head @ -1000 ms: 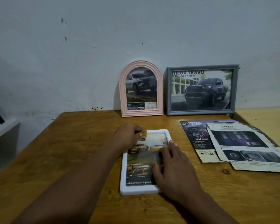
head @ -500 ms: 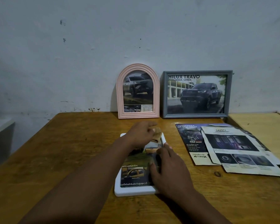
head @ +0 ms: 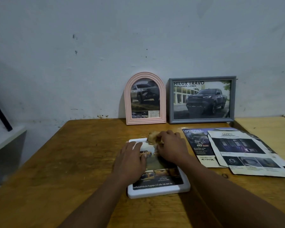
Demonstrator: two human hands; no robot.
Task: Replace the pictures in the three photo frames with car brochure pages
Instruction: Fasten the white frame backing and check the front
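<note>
Pressing: left hand [head: 132, 160] lies flat, fingers straight, on the white frame [head: 155, 192].
Right hand [head: 170, 149]: fingers curled round a tan crumpled wad [head: 152, 137] at the frame's far end.
White frame: flat on the worktop [head: 72, 162], brochure page [head: 156, 178] inside.
Pink frame [head: 128, 104], grey frame [head: 201, 120]: upright against the wall, car pages inside.
Loose pages [head: 240, 150]: just right of the white frame.

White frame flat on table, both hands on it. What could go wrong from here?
Left hand lies flat on the white frame: pressure may smudge or flex its front.
Right hand holds a tan wad at its far edge; a slip could hit the pink frame.
Right forearm could sweep the loose brochure pages.
</note>
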